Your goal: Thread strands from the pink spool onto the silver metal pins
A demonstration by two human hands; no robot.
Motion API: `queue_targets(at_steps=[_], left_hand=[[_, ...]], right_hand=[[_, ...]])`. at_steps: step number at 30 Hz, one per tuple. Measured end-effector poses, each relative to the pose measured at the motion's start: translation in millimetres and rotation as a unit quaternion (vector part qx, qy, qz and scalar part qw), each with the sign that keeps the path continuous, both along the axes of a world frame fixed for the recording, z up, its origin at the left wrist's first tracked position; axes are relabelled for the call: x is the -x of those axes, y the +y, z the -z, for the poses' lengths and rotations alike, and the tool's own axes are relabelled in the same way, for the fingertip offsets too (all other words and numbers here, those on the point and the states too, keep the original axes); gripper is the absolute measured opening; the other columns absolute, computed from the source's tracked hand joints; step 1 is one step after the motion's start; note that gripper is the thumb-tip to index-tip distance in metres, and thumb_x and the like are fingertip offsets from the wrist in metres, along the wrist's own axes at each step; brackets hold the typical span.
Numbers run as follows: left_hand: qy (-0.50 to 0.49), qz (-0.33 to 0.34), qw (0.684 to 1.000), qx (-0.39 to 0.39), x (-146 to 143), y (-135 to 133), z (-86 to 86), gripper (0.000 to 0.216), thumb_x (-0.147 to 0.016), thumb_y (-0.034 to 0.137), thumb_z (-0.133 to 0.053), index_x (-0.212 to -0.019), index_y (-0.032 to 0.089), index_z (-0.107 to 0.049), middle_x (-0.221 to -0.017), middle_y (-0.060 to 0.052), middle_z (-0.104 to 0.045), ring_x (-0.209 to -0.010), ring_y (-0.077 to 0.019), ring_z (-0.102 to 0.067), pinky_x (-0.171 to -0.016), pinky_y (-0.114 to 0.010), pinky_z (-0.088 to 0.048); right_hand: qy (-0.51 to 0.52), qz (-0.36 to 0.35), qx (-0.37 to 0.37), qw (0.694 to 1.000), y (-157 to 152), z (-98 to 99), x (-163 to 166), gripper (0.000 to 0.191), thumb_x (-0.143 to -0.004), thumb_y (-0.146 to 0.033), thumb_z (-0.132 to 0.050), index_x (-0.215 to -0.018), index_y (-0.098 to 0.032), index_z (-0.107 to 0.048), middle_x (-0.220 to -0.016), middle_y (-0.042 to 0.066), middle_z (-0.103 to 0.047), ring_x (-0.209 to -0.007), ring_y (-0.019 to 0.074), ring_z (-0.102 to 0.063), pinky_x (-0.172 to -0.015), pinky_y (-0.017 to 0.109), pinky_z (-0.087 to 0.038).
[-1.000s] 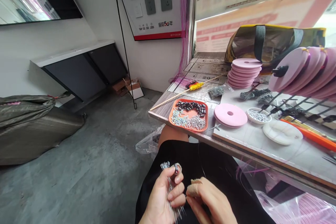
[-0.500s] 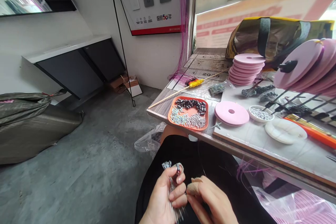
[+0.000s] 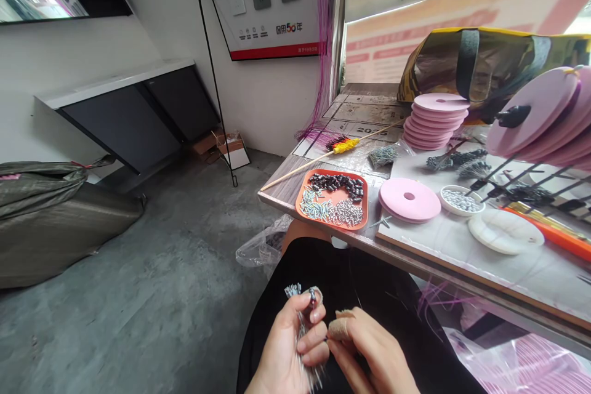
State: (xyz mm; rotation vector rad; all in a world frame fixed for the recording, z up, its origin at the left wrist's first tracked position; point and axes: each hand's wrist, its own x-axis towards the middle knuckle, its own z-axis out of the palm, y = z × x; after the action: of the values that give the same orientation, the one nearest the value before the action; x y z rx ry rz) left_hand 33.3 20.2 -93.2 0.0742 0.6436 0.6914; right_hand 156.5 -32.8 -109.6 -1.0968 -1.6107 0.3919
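My left hand [image 3: 293, 341] is closed around a bundle of thin pale strands [image 3: 302, 326]. The bundle's small silvery heads [image 3: 292, 290] stick out above the thumb. Between thumb and forefinger sits a small dark shiny piece [image 3: 313, 296], too small to name. My right hand [image 3: 367, 348], with tan tape [image 3: 339, 327] on a finger, is pinched close beside the left fingers. What it pinches is hidden. Both hands are over the dark cloth [image 3: 318, 261] on my lap. Nearby on the table, an orange tray [image 3: 365, 197] holds black pieces, greenish tubes and tiny silvery parts in separate piles.
The wooden table [image 3: 284, 188] carries a stick [image 3: 300, 169] with yellow thread, pink discs [image 3: 413, 197], a white bowl [image 3: 455, 210] of small grey parts and a white ring [image 3: 508, 235]. A rack of pink discs [image 3: 530, 117] stands right. Clear plastic bags lie below.
Both hands stay almost where they were, with the bundle still in my left. The view has shifted slightly, so the table things appear a little farther right.
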Motion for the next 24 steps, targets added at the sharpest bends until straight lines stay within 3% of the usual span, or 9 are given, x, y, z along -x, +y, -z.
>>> queue_targets(at_steps=[18,24], left_hand=[[0.007,0.006,1.000,-0.005,-1.1,-1.3,-0.7,0.023,-0.062,0.022,-0.073,-0.066,0.009,-0.054,-0.054,0.007,-0.043,-0.031,0.0040,-0.018,-0.028,-0.008,-0.018],[0.052,0.005,0.998,-0.038,-1.5,-3.3,-0.3,0.022,-0.063,0.023,-0.071,-0.063,0.011,-0.052,-0.054,0.007,-0.044,-0.031,0.0040,-0.018,-0.029,-0.009,-0.017]], right_hand=[[-0.026,-0.029,-0.005,0.999,0.2,1.9,-3.1,0.013,-0.088,-0.012,-0.046,-0.081,-0.021,-0.053,-0.063,0.001,-0.059,-0.054,0.0123,-0.056,-0.051,0.019,-0.046],[0.033,0.021,0.017,0.999,0.7,6.4,0.1,0.012,-0.088,-0.016,-0.045,-0.079,-0.021,-0.050,-0.062,0.000,-0.053,-0.052,0.0120,-0.052,-0.048,0.019,-0.044]])
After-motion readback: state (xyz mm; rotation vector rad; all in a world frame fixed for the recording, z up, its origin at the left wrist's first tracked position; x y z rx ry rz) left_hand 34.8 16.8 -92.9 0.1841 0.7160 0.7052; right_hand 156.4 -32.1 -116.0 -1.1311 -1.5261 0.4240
